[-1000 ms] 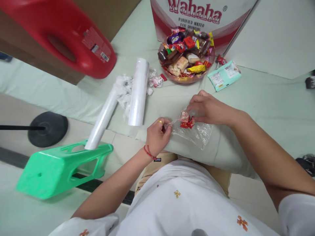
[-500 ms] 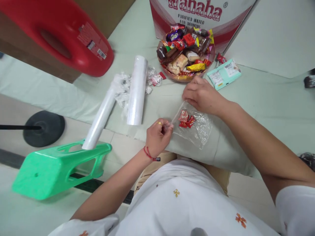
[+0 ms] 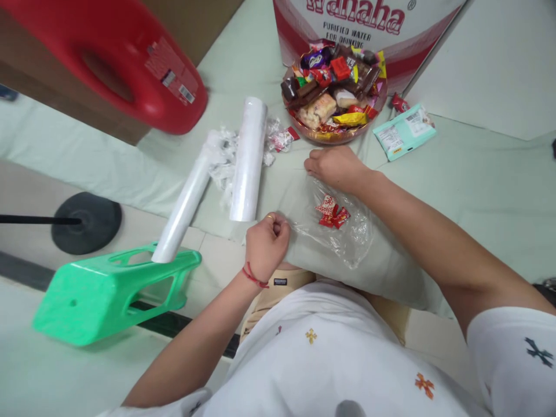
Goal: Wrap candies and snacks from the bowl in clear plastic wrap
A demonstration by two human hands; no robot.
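Left hand [image 3: 268, 240] – fingers curled, pinching the near-left edge of a clear plastic bag [image 3: 359, 231]. Right hand [image 3: 333, 167] – fingers drawn together on the bag's far edge, grip partly hidden by the back of the hand. Bag lies between the hands on the green-covered worktop [image 3: 469, 174]; red-and-white wrapped sweets [image 3: 333, 216] inside it, their print too small to read.

Writing: carton [image 3: 295, 35] behind reads "Wahaha" in red, tops of letters cut by the frame edge, with ® at right; below, "PURIFIED WATER FOR DRINKING". In front of it, a bowl [image 3: 332, 138] heaped with wrapped sweets; purple wrapper [image 3: 316, 58] bears white script, not legible. Mint-green packet [image 3: 406, 133], right of bowl: white label panels, text unreadable. Red jug [image 3: 143, 110], left: label with barcode, wording unclear. Two white plastic rolls [image 3: 249, 162] left of the bag, unmarked as far as visible.
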